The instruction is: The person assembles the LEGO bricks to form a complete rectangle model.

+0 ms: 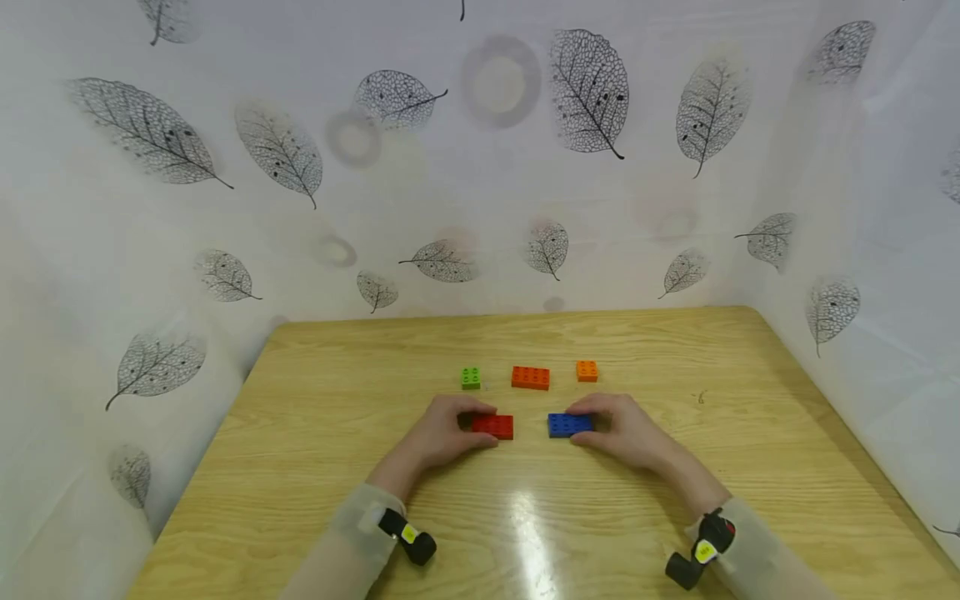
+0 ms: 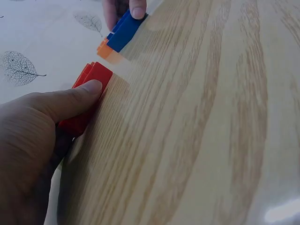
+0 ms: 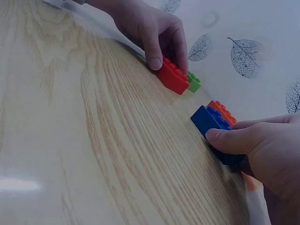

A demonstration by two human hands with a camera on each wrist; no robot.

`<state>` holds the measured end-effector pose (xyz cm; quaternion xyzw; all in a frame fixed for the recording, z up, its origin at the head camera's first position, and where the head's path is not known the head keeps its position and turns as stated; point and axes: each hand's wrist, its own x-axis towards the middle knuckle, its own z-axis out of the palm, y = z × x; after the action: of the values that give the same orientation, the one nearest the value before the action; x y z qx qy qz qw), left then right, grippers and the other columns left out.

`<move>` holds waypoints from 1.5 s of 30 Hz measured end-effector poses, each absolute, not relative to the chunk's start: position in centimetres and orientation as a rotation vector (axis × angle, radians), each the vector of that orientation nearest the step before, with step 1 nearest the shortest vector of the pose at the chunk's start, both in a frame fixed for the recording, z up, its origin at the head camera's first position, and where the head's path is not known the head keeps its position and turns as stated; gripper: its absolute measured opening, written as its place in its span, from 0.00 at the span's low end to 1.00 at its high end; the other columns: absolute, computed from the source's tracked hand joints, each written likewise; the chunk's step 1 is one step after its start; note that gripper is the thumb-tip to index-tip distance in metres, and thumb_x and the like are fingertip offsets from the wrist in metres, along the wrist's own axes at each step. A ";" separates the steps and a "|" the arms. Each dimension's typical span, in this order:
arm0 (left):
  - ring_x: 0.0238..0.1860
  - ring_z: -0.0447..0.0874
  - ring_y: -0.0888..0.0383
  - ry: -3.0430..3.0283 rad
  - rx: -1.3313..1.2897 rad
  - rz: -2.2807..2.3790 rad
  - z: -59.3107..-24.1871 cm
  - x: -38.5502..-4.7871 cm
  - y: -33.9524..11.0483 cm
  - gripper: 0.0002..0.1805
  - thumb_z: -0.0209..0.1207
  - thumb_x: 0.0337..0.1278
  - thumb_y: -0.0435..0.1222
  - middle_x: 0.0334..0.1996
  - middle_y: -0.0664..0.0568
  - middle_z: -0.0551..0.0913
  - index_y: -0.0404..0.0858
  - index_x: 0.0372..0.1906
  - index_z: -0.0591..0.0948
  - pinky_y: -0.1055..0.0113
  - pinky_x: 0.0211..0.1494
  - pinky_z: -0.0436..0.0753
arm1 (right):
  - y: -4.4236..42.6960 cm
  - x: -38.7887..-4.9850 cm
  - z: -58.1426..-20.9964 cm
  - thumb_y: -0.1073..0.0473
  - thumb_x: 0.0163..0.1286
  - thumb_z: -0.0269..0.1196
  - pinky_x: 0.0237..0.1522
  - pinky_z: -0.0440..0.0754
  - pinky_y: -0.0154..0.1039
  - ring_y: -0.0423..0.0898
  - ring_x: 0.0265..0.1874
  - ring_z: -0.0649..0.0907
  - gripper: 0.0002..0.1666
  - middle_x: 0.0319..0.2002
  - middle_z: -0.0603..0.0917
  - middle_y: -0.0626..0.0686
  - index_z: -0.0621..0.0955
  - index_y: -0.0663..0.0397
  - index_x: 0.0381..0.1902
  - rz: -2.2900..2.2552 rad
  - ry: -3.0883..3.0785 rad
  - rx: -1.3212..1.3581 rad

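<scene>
A red toy brick (image 1: 495,427) lies studs up on the wooden table (image 1: 315,500), pinched between the thumb and fingers of my left hand (image 1: 444,433). Facing it across a small gap is a blue toy brick (image 1: 564,425), which my right hand (image 1: 624,429) pinches by its long sides. In the left wrist view the left thumb presses the near side of the red brick (image 2: 89,96). The right wrist view has the right thumb on the side of the blue brick (image 3: 213,131); the fingers behind it are partly hidden.
Behind the hands, a green brick (image 1: 470,378), an orange-red brick (image 1: 530,377) and a small orange brick (image 1: 587,371) stand in a loose row. A pale cloth with leaf prints (image 1: 480,167) hangs beyond the table's far edge and along its sides.
</scene>
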<state>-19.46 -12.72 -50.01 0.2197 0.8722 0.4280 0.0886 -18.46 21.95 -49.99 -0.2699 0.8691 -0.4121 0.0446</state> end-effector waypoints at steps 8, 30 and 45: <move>0.62 0.81 0.55 2.597 0.683 1.262 -50.2 -19.6 -12.0 0.26 0.79 0.56 0.45 0.57 0.57 0.87 0.44 0.59 0.89 0.54 0.70 0.75 | 21.3 -18.5 -49.8 0.59 0.67 0.77 0.64 0.79 0.56 0.50 0.57 0.85 0.22 0.55 0.88 0.47 0.88 0.53 0.58 -1.269 2.641 -0.851; 0.58 0.82 0.58 2.588 0.693 1.288 -50.5 -19.8 -10.4 0.26 0.80 0.55 0.46 0.53 0.59 0.88 0.45 0.59 0.89 0.56 0.67 0.78 | 20.3 -18.8 -49.9 0.59 0.67 0.77 0.62 0.80 0.52 0.47 0.54 0.85 0.21 0.53 0.88 0.45 0.88 0.50 0.57 -1.278 2.618 -0.874; 0.55 0.82 0.61 2.554 0.680 1.317 -50.8 -20.0 -9.8 0.25 0.80 0.55 0.46 0.52 0.62 0.88 0.46 0.58 0.89 0.58 0.64 0.79 | 19.7 -18.7 -49.6 0.59 0.66 0.78 0.63 0.79 0.54 0.47 0.54 0.84 0.21 0.52 0.88 0.44 0.89 0.49 0.56 -1.281 2.605 -0.868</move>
<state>-20.02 -9.84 -50.79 0.2294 0.8610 0.4441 0.0941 -18.74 19.71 -49.62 -0.2860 0.8584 -0.4222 0.0558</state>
